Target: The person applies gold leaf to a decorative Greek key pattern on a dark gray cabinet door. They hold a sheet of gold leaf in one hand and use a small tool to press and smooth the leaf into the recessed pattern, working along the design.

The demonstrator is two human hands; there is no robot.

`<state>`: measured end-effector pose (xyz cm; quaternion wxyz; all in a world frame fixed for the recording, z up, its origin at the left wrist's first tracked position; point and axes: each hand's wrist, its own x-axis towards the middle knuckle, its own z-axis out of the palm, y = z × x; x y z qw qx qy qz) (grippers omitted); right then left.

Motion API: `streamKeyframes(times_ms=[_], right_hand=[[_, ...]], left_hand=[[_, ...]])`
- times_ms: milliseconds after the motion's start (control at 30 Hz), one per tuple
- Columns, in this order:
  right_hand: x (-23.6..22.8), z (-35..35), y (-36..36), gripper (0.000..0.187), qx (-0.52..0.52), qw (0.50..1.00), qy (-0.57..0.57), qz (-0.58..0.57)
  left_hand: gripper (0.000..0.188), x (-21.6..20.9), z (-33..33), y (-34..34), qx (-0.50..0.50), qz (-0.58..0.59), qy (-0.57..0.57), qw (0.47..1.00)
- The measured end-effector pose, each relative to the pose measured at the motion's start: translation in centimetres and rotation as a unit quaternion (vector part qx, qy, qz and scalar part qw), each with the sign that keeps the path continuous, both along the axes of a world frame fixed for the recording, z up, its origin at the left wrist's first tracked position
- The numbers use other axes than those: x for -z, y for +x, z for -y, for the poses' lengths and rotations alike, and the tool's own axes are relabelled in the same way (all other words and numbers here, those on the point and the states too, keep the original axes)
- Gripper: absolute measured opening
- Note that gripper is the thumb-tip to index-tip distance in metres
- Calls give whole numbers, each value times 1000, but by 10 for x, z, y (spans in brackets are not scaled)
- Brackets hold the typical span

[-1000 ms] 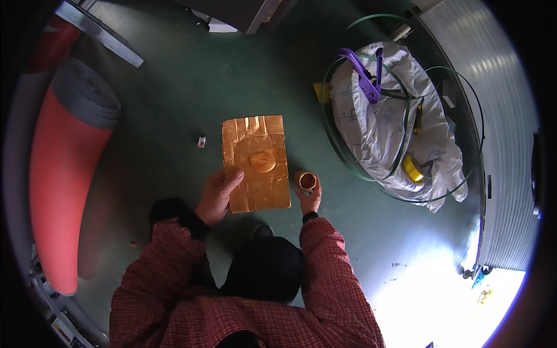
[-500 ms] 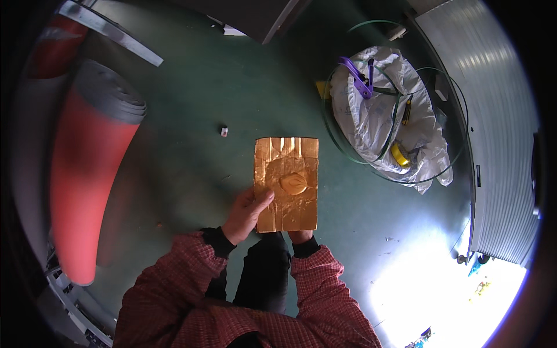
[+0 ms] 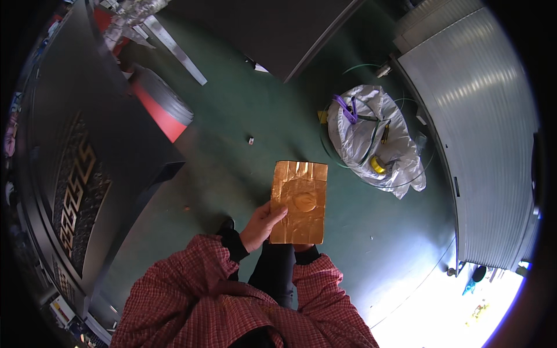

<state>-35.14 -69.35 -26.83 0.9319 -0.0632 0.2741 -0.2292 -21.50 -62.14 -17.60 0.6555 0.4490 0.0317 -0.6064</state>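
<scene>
I hold a flat copper-coloured sheet with a round bulge in its middle, lifted above the green floor. My left hand grips its lower left edge, thumb on top. My right hand is under the sheet's lower edge. Only a sliver of it shows above the red checked cuff, and its fingers are hidden behind the sheet.
A white bag with a purple clamp and yellow pieces lies inside a green hose loop at the right. A red roll with a grey end and a large black panel are at the left. A corrugated metal wall runs along the right. A small object lies on the floor.
The sheet, earlier flat on the floor, is now lifted in both hands. The small roll that was in my right hand is out of sight. My view has risen and swung left.
</scene>
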Motion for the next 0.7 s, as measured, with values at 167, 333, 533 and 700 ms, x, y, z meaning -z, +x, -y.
streamKeyframes(times_ms=[167, 333, 533, 700], right_hand=[[-83, 5, 17, 38, -9, 999, -32, 15], [-164, 32, 48, 32, -25, 982, -156, -100], [-228, 25, 63, 26, -39, 985, -162, -42], [-277, -16, 87, 35, -103, 970, -221, 6]], left_hand=[[31, -80, -14, 3, -37, 27, -5, 999], [29, -146, -46, 15, -99, 8, -46, 994], [31, -206, -119, 35, -174, 38, -78, 981], [33, -237, -195, 41, -212, 49, -84, 972]])
